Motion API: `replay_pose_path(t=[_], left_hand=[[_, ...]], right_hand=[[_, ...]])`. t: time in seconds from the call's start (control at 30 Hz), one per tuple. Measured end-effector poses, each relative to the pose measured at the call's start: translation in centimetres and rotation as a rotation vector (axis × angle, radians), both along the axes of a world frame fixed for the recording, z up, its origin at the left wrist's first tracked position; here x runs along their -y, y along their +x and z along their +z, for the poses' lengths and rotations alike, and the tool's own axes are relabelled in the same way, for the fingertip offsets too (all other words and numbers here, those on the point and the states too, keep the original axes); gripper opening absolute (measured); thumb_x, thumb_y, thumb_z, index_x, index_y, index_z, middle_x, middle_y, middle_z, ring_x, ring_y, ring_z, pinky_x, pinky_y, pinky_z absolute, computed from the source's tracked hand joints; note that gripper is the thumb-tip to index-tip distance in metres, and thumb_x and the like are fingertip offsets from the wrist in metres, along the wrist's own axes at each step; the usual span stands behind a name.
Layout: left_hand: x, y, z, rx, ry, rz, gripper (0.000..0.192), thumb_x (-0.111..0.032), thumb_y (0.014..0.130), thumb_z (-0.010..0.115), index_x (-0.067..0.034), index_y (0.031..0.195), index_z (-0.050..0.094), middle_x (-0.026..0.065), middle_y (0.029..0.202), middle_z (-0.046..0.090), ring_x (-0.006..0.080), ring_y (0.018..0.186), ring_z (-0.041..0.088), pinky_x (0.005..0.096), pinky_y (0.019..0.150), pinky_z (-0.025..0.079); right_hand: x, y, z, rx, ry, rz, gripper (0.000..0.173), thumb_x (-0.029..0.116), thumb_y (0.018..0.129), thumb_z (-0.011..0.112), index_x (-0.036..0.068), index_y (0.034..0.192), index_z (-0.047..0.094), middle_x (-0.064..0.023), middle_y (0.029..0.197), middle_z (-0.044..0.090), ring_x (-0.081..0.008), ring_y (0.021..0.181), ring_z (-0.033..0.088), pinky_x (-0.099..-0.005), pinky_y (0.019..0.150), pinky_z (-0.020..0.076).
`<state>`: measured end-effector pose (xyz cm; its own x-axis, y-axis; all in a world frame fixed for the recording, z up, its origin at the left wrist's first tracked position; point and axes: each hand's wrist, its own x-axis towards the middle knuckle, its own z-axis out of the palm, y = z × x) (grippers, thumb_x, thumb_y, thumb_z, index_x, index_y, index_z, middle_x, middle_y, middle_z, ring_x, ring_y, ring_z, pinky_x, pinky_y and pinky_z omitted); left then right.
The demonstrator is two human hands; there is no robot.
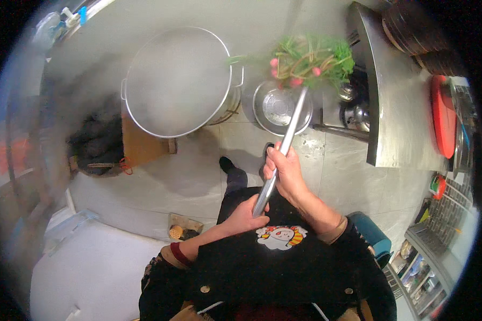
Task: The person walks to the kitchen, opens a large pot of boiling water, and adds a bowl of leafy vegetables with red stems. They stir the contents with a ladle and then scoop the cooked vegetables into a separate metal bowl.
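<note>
Both of my hands grip one long metal handle (291, 130) that slants away from me. My left hand (255, 214) is closed round its lower end, near my apron, and my right hand (283, 166) holds it farther up. At the far end rides a heap of leafy greens with small pink-red roots or bulbs (315, 64); whatever carries them is hidden beneath. The heap hangs over the far edge of a round metal basin (279, 106) on the floor. Left of it stands a large two-handled metal pot (228, 94), its inside veiled by steam.
A stainless steel table (401, 120) on the right bears a red round board (443, 116). Metal pots (355, 114) sit beneath its edge. Behind me to the right is a teal bin (371, 236); a white surface (96, 273) lies at the lower left. Steam blurs the upper left.
</note>
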<state>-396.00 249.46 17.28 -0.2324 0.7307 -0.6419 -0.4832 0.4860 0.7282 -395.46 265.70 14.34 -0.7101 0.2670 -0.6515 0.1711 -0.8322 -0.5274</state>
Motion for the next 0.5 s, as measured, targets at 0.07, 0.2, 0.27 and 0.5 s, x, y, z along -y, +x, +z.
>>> replay_pose_path(t=[0.07,0.2,0.27,0.5], left_hand=[[-1.4,0.6,-2.4,0.119,-0.034,0.025,0.025,-0.006,0.075,0.062,-0.007,0.093,0.045,0.0007,0.072,0.048,0.0084,0.058,0.049,0.0253,0.051,0.042],[-4.5,1.1,-9.5,0.379,-0.106,0.080,0.025,-0.004,0.077,0.057,-0.005,0.095,0.039,0.0031,0.061,0.047,0.0149,0.037,0.049,0.0277,0.035,0.039],[-5.8,1.1,-14.0,0.419,-0.065,0.117,0.025,-0.003,0.078,0.056,-0.005,0.095,0.039,0.0031,0.060,0.047,0.0147,0.038,0.049,0.0281,0.035,0.039],[-10.5,0.7,-30.7,0.615,-0.099,0.295,0.016,-0.011,0.079,0.055,-0.007,0.090,0.045,0.0018,0.060,0.047,0.0120,0.042,0.046,0.0258,0.037,0.034]], right_hand=[[-1.2,0.9,-3.4,0.047,-0.004,0.011,0.019,0.010,0.086,0.055,0.011,0.089,0.036,-0.0028,0.062,0.043,-0.0138,0.043,0.043,-0.0267,0.040,0.0386],[-3.6,2.1,-12.8,0.150,-0.035,0.008,0.018,0.010,0.085,0.054,0.011,0.088,0.037,-0.0027,0.061,0.043,-0.0141,0.043,0.043,-0.0267,0.040,0.0388],[-4.3,2.7,-18.1,0.198,-0.056,-0.009,0.016,0.010,0.085,0.053,0.011,0.087,0.037,-0.0026,0.060,0.043,-0.0140,0.042,0.043,-0.0271,0.038,0.0384],[-7.7,1.9,-36.6,0.533,-0.010,0.057,0.013,0.014,0.083,0.052,0.009,0.076,0.043,-0.0035,0.056,0.045,-0.0144,0.041,0.043,-0.0301,0.037,0.0384]])
